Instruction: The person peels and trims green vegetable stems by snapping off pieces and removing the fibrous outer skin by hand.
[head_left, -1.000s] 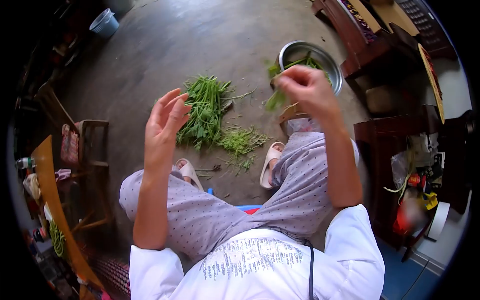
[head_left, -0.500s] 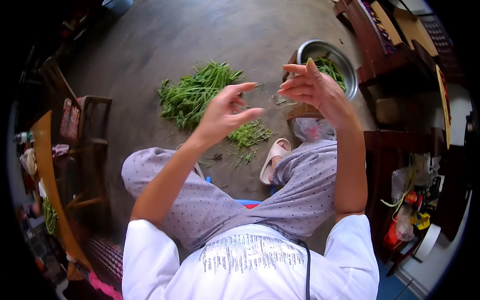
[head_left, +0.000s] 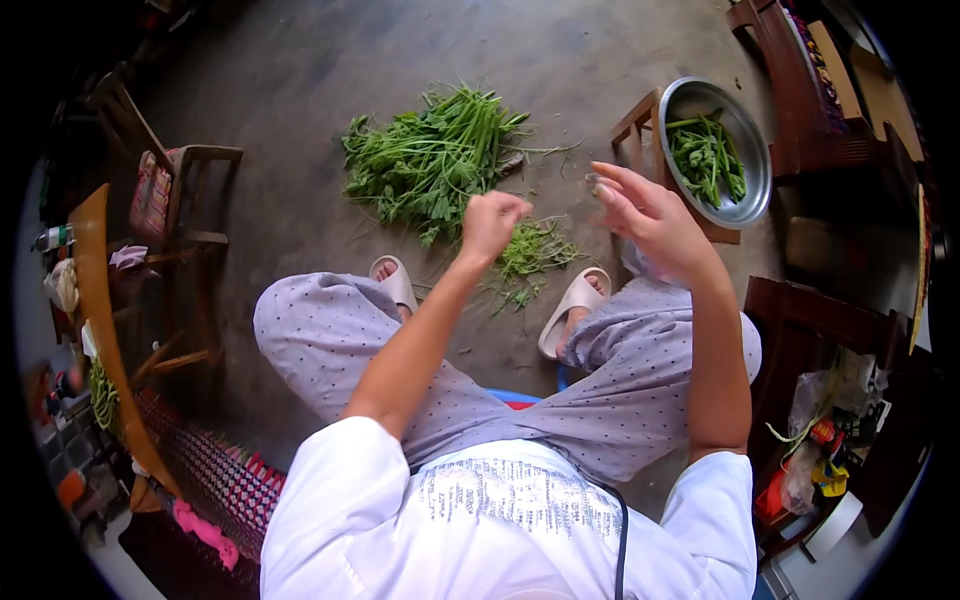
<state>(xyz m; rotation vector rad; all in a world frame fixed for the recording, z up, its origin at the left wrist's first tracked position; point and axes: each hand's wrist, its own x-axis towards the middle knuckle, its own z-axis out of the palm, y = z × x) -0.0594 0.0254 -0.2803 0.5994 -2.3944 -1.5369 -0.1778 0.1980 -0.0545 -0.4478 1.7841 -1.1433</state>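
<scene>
My left hand [head_left: 492, 226] is closed, its fingers curled and slightly blurred above the near edge of a large pile of leafy green stems [head_left: 430, 155] on the floor. Whatever it may hold is hidden. To its right, my right hand [head_left: 648, 215] is raised with thumb and forefinger stretched out and a little apart; I see nothing clearly held in it. Between and below the hands lies a smaller heap of thin green trimmings [head_left: 535, 248]. Beyond my right hand, a metal basin [head_left: 752, 208] holds more green stems [head_left: 708, 160] and rests on a wooden stool [head_left: 634, 118].
My slippered feet [head_left: 580, 305] flank the trimmings. On the left stand a wooden chair [head_left: 205, 153] and a board edge [head_left: 95, 300]. Dark wooden furniture [head_left: 815, 150] is on the right, with bags and small items [head_left: 825, 430] lower down. Partly behind my right hand is a plastic bag.
My left hand has gone from spread fingers to curled ones and moved slightly right and down. My right hand has lowered, its fingers less spread. The view has shifted, revealing more of the basin.
</scene>
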